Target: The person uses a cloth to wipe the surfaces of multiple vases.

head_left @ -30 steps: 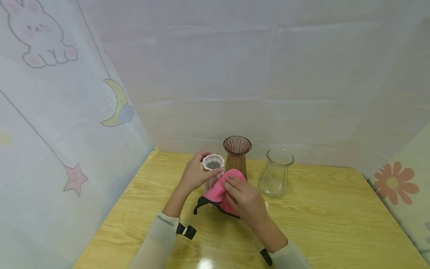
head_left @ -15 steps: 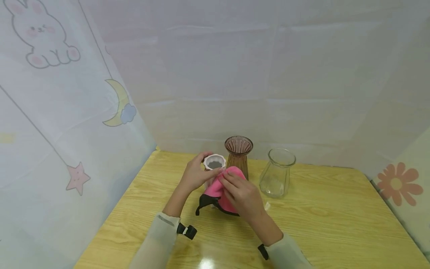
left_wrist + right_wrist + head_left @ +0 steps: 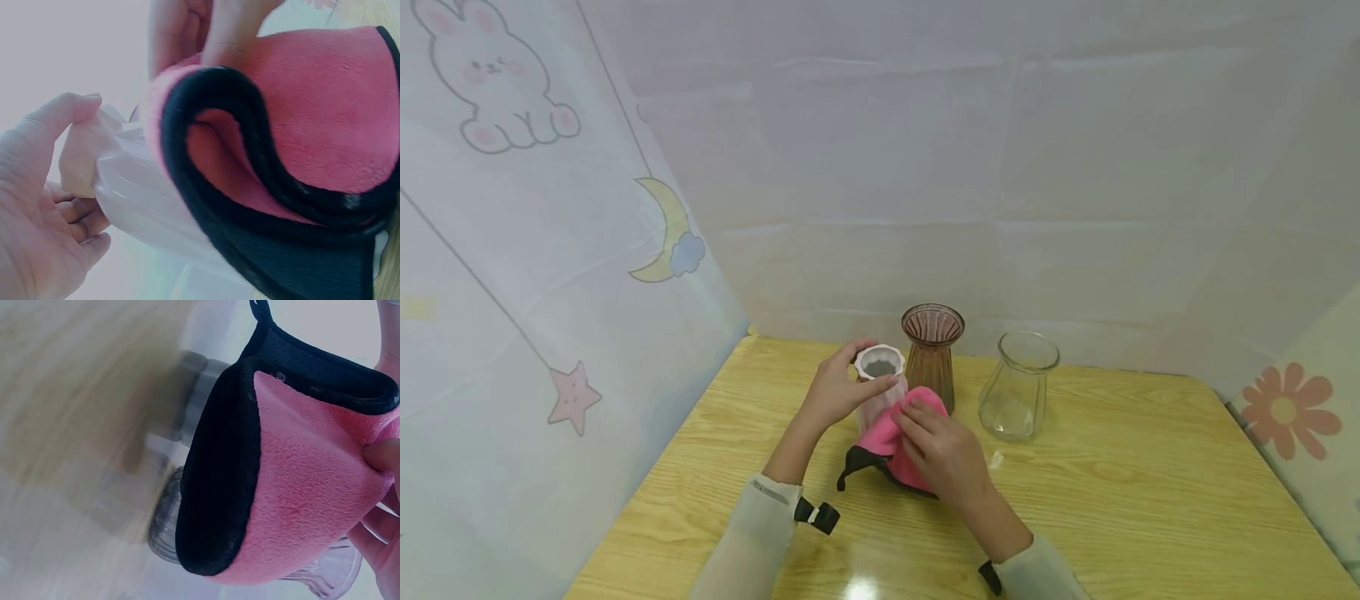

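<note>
My left hand (image 3: 838, 389) grips a pale pink ribbed vase (image 3: 880, 408) near its scalloped rim, thumb on the near side and fingers around the back. In the left wrist view the vase (image 3: 150, 194) is partly covered by a pink cloth (image 3: 331, 106) with black edging. My right hand (image 3: 947, 454) pinches that cloth (image 3: 910, 467) and presses it against the vase's right side. Folds of cloth hide the vase's lower part in the head view. The right wrist view shows the right hand's fingers (image 3: 384, 456) bunching the cloth (image 3: 306, 481).
Just behind the hands stands a brownish-purple ribbed glass vase (image 3: 931, 358). To its right is a clear glass vase (image 3: 1013, 400) with a wide base. Both are upright on the yellow wood-grain table (image 3: 1120, 483). A pale printed curtain (image 3: 880, 208) rises along the table's back edge.
The right hand with the cloth rises slightly on the vase, then slides back down, uncovering more of the vase's upper side. The left hand keeps its grip.
</note>
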### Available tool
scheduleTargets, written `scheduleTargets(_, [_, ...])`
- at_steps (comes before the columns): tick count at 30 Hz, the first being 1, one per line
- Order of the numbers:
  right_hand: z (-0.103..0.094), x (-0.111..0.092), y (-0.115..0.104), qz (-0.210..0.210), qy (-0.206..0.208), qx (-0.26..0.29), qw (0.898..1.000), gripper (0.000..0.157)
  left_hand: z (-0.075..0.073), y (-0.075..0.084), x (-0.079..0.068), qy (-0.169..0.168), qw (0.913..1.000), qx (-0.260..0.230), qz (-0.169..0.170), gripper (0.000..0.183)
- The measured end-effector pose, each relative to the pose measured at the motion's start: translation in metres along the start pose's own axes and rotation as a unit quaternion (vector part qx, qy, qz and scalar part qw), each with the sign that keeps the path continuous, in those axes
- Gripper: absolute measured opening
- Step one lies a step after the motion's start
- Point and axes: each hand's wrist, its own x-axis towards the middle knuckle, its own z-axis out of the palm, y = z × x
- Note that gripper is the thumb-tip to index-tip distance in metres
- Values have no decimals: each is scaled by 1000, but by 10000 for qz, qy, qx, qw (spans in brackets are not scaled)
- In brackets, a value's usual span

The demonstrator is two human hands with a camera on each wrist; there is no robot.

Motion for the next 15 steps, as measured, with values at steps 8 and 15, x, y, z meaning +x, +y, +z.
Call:
scheduleTargets(8, [6,-11,-1,76,-147,-12,9999,37,-1,1,-1,-46,10000,57,-48,71])
scheduleTargets(15, [5,-14,-2,-27,-257,-84,9996,37,-1,1,0,-92,9999,45,71,71])
